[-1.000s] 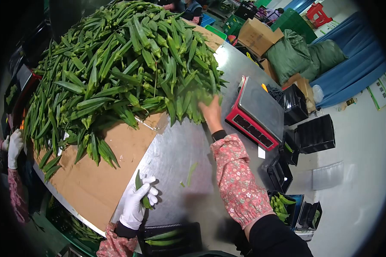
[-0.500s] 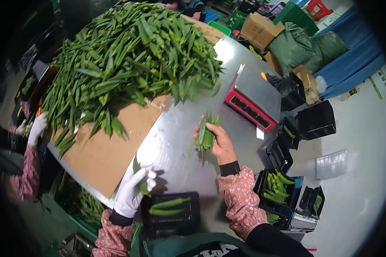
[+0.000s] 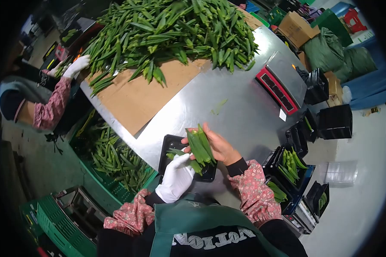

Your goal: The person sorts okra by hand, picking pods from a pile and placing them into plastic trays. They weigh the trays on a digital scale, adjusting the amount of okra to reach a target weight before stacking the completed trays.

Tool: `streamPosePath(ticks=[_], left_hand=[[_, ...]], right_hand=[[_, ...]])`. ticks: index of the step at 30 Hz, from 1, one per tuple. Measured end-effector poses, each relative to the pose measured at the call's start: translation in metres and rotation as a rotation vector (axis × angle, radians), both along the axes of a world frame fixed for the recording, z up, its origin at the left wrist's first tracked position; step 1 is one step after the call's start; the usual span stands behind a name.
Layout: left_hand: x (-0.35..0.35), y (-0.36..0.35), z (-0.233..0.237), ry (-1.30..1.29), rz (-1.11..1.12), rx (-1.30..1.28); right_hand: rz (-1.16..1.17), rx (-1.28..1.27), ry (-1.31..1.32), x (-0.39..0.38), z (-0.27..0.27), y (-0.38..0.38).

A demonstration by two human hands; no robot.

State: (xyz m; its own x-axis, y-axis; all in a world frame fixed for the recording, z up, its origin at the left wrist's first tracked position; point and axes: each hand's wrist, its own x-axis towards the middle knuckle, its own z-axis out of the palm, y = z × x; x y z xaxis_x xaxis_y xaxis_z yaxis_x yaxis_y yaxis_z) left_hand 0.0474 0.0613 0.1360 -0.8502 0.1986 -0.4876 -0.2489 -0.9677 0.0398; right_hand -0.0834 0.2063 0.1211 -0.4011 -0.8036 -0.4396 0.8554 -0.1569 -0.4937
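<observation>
Because the okra bundle (image 3: 200,147) is held by its middle with the tips fanning out toward 11 o'clock, the outer pods may slide free and drop on the steel bench (image 3: 244,111) rather than into the black tray (image 3: 168,143). The tray sits at the bench's near edge, so a push from either hand could tip it toward the green crate (image 3: 116,160) of okra at 9 o'clock below.

Right hand (image 3: 222,149): bare, its grip closed around the bundle, with the fingers curled under and the thumb across the top. It holds the pods just above the tray's 3 o'clock side.

Left hand (image 3: 176,177): in a white glove, at the tray's 6 o'clock rim, with the fingers bent down onto the pods inside. Whether its grip pinches a pod or only rests there cannot be told.

At 12 o'clock the okra heap (image 3: 176,30) lies partly on cardboard (image 3: 146,94). A red scale (image 3: 283,83) stands at 2 o'clock, filled trays (image 3: 289,165) at 3 o'clock. A co-worker's gloved hand (image 3: 77,65) reaches the heap at 10 o'clock.
</observation>
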Motion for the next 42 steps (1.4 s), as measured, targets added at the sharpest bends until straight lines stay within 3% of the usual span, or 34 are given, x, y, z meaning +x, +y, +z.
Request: streamPosePath(ticks=[2, 5, 9, 10, 11, 13, 14, 17, 19, 21, 23, 25, 29, 33, 39, 42], left_hand=[[0.011, -0.004, -0.001, -0.052, 0.019, 0.056], [0.023, -0.006, -0.004, -0.129, 0.037, 0.158], [0.039, -0.004, -0.01, -0.088, -0.089, 0.259], [0.044, -0.007, -0.004, -0.177, -0.184, 0.194], [0.05, -0.012, 0.003, -0.265, -0.28, 0.127], [0.059, -0.03, 0.008, -0.101, -0.271, -0.021], [0.065, -0.04, 0.006, -0.021, -0.269, -0.095], [0.073, -0.068, -0.011, 0.074, -0.053, -0.728], [0.061, -0.078, -0.019, 0.002, 0.109, -1.041], [0.047, -0.083, -0.038, -0.024, 0.127, -1.432], [0.04, -0.084, -0.057, 0.037, -0.041, -1.78], [0.034, -0.074, -0.063, 0.148, -0.106, -1.964], [0.024, -0.057, -0.071, 0.197, -0.121, -1.814], [0.016, -0.055, -0.078, 0.18, -0.165, -1.763], [-0.006, -0.07, -0.083, 0.236, -0.232, -1.813], [-0.018, -0.076, -0.1, 0.156, -0.269, -1.562]], right_hand=[[0.144, 0.251, 0.147, 0.003, 0.01, -0.006], [0.379, 0.38, 0.717, 0.013, 0.017, -0.02], [0.393, 0.665, 1.344, 0.026, -0.007, -0.025], [0.358, 0.808, 1.337, 0.029, -0.002, -0.024], [0.251, 0.753, 1.184, 0.029, -0.001, -0.019], [0.035, 0.64, 0.871, 0.022, 0.004, 0.001], [-0.044, 0.671, 0.837, 0.02, 0.006, 0.011], [-0.294, 0.762, 0.725, 0.02, 0.011, 0.041], [-0.32, 0.863, 0.736, 0.022, -0.002, 0.056], [-0.321, 0.97, 0.813, 0.03, -0.01, 0.063], [-0.295, 1.086, 0.956, 0.043, -0.013, 0.059], [-0.326, 1.116, 1.298, 0.059, 0.001, 0.039], [-0.043, 0.933, 1.716, 0.075, -0.008, 0.016], [0.031, 0.999, 1.665, 0.07, -0.031, 0.013], [-0.174, 1.015, 1.784, 0.037, -0.014, 0.011], [-0.335, 1.08, 1.814, 0.022, -0.013, 0.023]])
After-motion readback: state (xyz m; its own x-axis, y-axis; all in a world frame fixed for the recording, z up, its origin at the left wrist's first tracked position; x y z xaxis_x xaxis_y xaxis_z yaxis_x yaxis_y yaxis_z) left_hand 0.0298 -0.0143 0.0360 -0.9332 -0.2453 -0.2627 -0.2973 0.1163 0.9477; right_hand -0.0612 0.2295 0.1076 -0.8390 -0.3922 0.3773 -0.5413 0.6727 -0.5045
